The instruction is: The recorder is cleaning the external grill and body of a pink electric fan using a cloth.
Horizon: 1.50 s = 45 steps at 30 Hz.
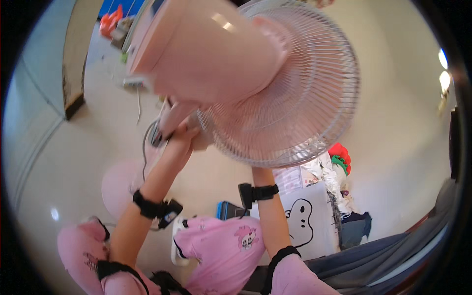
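A pink electric fan [217,55] fills the upper middle, its motor housing towards me and its round wire guard [313,84] to the right. Pink blades show blurred through the wires. Under the housing, my left hand [183,136] is against the fan's neck [176,117], fingers bent. Beside those fingers is a blurred beige block-like thing [202,139]; whether the hand grips it or the neck is unclear. My right hand is hidden behind the guard, with only its forearm [271,210] showing below. Lower left, the fan's round pink base [116,188] rests on the floor.
A grey cord [143,158] hangs by the fan's post. A power strip [132,82] lies on the floor near a wall corner [75,99]. A white box with a cartoon drawing [313,221] and a blue-black case [230,211] are near my legs. Dark grey fabric [387,260] lies lower right.
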Available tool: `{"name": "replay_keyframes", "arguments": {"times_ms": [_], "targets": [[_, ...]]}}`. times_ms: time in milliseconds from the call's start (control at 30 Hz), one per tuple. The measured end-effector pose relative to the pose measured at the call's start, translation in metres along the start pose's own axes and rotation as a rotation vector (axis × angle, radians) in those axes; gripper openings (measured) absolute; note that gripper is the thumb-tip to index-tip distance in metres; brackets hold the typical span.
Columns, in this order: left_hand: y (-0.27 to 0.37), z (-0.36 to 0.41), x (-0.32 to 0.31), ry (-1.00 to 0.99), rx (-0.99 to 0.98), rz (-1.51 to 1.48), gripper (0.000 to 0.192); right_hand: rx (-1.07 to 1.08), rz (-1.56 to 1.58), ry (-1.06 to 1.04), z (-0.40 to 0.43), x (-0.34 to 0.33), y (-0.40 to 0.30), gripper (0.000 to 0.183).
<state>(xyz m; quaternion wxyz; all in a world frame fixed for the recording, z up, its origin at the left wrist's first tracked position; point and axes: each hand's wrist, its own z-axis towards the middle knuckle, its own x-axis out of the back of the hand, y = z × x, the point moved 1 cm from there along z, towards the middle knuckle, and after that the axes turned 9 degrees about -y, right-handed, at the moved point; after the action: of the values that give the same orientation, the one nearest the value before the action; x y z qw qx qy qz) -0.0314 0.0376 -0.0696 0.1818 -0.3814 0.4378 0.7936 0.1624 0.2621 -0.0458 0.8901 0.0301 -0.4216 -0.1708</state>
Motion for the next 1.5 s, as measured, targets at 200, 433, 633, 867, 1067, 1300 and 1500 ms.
{"name": "replay_keyframes", "arguments": {"times_ms": [200, 433, 633, 867, 1067, 1300, 1500], "targets": [[-0.003, -0.022, 0.016, 0.101, 0.153, 0.145, 0.034, -0.014, 0.041, 0.044, 0.002, 0.001, -0.031, 0.061], [0.010, -0.049, 0.023, -0.139, 0.273, 0.994, 0.024, -0.304, 1.238, -0.098, 0.024, -0.007, -0.046, 0.059], [0.053, -0.072, -0.040, -0.663, -0.163, 1.378, 0.033, -0.398, 1.698, 0.200, 0.022, -0.028, -0.035, 0.051], [0.118, -0.068, -0.123, -0.808, -0.866, 1.663, 0.030, -0.666, 1.439, 0.228, 0.022, -0.020, -0.034, 0.035], [0.130, -0.059, -0.187, -0.420, -1.413, 1.917, 0.024, -0.661, 1.529, 0.314, 0.024, -0.034, -0.038, 0.033], [0.105, -0.007, -0.191, -0.715, -1.367, 2.045, 0.029, -0.602, 1.739, 0.313, 0.028, -0.030, -0.061, 0.028], [0.104, 0.006, -0.183, -0.584, -1.385, 2.029, 0.016, -0.732, 1.711, 0.084, 0.017, -0.027, -0.056, 0.026]]}}
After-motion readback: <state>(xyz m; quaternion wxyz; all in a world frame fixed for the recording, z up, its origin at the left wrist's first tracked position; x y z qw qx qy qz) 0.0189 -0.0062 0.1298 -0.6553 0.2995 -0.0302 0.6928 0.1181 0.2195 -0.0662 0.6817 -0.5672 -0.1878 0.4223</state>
